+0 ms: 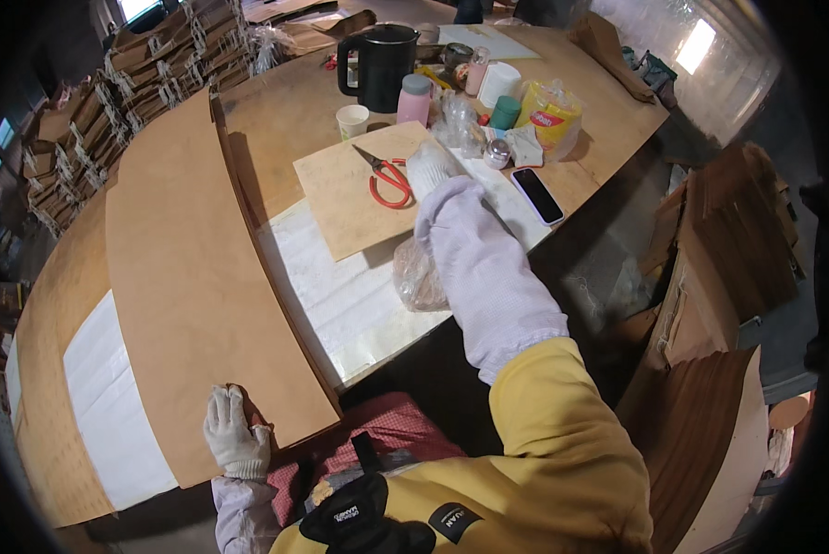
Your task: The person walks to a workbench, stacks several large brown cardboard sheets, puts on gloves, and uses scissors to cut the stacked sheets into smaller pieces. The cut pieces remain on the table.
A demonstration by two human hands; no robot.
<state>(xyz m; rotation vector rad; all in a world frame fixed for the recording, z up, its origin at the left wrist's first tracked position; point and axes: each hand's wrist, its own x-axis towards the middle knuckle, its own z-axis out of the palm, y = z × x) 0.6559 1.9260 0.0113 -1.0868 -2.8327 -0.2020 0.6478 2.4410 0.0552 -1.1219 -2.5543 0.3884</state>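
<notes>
A long, curved brown sheet (183, 277), like cardboard or kraft paper, lies across the left of the table. My left hand (236, 436), in a white glove, rests on its near end with the fingers stretched out flat. Farther off, a small tan board (340, 217) carries red-handled scissors (391, 185) with slightly parted blades. My right hand (433, 168), also gloved, is at the board's right edge beside the scissor handles; its fingers are too hidden to read. Below that forearm sits a clear plastic bag (419, 277), partly covered by the sleeve.
On the table's far side stand a black jug (387, 69), a paper cup (352, 120), a pink bottle (413, 100) and a yellow packet (551, 115). A phone (537, 196) lies near the right edge. Stacked brown sheets (701, 434) stand at right; tied bundles (146, 88) fill the back left.
</notes>
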